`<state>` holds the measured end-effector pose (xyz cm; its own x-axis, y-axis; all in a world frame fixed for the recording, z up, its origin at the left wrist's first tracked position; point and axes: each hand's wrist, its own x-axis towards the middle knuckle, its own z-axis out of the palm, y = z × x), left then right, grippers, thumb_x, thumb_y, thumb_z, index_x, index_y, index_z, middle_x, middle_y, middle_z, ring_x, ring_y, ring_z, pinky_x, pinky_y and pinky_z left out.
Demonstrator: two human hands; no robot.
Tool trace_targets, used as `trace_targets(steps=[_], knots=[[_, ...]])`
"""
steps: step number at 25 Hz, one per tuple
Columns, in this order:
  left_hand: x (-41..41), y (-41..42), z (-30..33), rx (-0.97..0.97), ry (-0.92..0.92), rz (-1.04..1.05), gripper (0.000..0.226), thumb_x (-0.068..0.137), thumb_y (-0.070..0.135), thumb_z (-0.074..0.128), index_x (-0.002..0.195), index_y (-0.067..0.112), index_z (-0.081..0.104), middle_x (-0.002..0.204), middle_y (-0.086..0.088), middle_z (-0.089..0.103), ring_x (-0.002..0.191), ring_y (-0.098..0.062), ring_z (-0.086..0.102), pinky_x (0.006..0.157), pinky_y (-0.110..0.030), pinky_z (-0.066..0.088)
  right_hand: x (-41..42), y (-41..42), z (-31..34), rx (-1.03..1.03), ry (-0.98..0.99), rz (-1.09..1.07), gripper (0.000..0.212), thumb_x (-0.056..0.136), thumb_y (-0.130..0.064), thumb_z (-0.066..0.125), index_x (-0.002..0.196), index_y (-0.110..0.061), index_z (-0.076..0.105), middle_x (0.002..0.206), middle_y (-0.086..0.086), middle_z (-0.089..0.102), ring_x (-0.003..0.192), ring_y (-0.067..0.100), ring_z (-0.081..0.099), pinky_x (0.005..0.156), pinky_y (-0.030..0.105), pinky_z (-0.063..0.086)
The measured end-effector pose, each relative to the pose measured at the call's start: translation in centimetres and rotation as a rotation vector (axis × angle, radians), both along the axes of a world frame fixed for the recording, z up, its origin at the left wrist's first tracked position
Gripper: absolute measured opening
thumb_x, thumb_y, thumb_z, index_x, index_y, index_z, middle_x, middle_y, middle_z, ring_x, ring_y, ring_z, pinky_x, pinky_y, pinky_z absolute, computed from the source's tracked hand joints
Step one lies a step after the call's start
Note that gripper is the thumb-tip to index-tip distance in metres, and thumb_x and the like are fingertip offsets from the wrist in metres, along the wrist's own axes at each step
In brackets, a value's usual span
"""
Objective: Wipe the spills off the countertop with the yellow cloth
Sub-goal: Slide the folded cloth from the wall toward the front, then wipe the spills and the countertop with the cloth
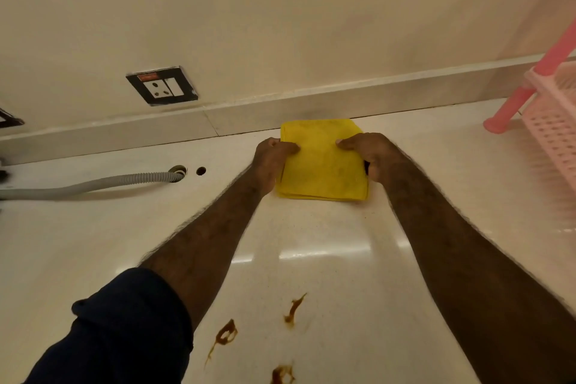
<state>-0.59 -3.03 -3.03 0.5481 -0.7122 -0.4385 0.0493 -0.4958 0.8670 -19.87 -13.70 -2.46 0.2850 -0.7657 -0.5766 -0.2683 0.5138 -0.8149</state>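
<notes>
A folded yellow cloth [324, 162] lies on the pale countertop [343, 243] close to the back ledge. My left hand [271, 162] grips its left edge, thumb on top. At the cloth's right edge my right hand [371, 156] holds on the same way. Three brown spills mark the counter near me: one [226, 337] by my left sleeve, one [294, 309] further right, one [282, 374] at the bottom edge.
A grey corrugated hose [93, 184] runs from the left into a hole in the counter, with a small hole [201, 170] beside it. A pink plastic rack [551, 115] stands at the right. A wall socket [162, 86] sits above the ledge.
</notes>
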Motion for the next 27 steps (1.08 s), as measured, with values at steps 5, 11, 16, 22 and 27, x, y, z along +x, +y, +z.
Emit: trace_targets(steps=[5, 11, 16, 22, 27], knots=[[-1.4, 5.0, 1.7, -0.121, 0.084, -0.035, 0.05, 0.088, 0.016, 0.08, 0.131, 0.015, 0.055, 0.126, -0.012, 0.066, 0.098, -0.025, 0.068, 0.077, -0.038, 0.059, -4.2, 5.9, 2.2, 0.014, -0.156, -0.036, 0.064, 0.092, -0.019, 0.081, 0.148, -0.005, 0.055, 0.143, 0.02, 0.067, 0.127, 0.042, 0.066, 0.113, 0.059, 0.052], [-5.6, 13.5, 5.0, -0.129, 0.166, -0.183, 0.071, 0.089, 0.026, 0.081, 0.15, 0.016, 0.046, 0.14, -0.013, 0.062, 0.122, -0.036, 0.065, 0.1, -0.055, 0.058, -10.5, 14.3, 4.1, -0.052, -0.162, -0.045, 0.053, 0.091, -0.023, 0.082, 0.138, -0.01, 0.062, 0.13, 0.014, 0.074, 0.108, 0.032, 0.072, 0.083, 0.044, 0.06], [-10.7, 22.7, 5.4, -0.067, 0.281, -0.268, 0.057, 0.092, 0.021, 0.078, 0.142, 0.012, 0.051, 0.133, -0.014, 0.067, 0.116, -0.035, 0.069, 0.09, -0.048, 0.063, -15.5, 21.3, 3.5, -0.085, -0.038, -0.001, 0.051, 0.085, -0.03, 0.087, 0.13, -0.018, 0.066, 0.117, 0.007, 0.077, 0.101, 0.03, 0.075, 0.07, 0.038, 0.06], [-15.6, 33.3, 3.1, 0.013, 0.247, -0.304, 0.048, 0.092, 0.02, 0.078, 0.13, 0.017, 0.048, 0.118, -0.006, 0.064, 0.094, -0.023, 0.071, 0.056, -0.03, 0.064, -19.5, 28.4, 0.4, -0.157, 0.22, 0.156, 0.067, 0.077, -0.032, 0.094, 0.135, -0.015, 0.064, 0.125, 0.011, 0.073, 0.107, 0.035, 0.072, 0.091, 0.049, 0.062], [-16.9, 38.3, 0.8, 0.068, 0.078, -0.346, 0.048, 0.093, 0.023, 0.077, 0.131, 0.015, 0.048, 0.116, -0.012, 0.067, 0.086, -0.031, 0.077, 0.057, -0.038, 0.066, -18.9, 33.0, -0.9, -0.472, 0.646, 0.328, 0.076, 0.081, -0.041, 0.09, 0.144, -0.017, 0.056, 0.131, 0.015, 0.064, 0.11, 0.031, 0.064, 0.091, 0.041, 0.053]])
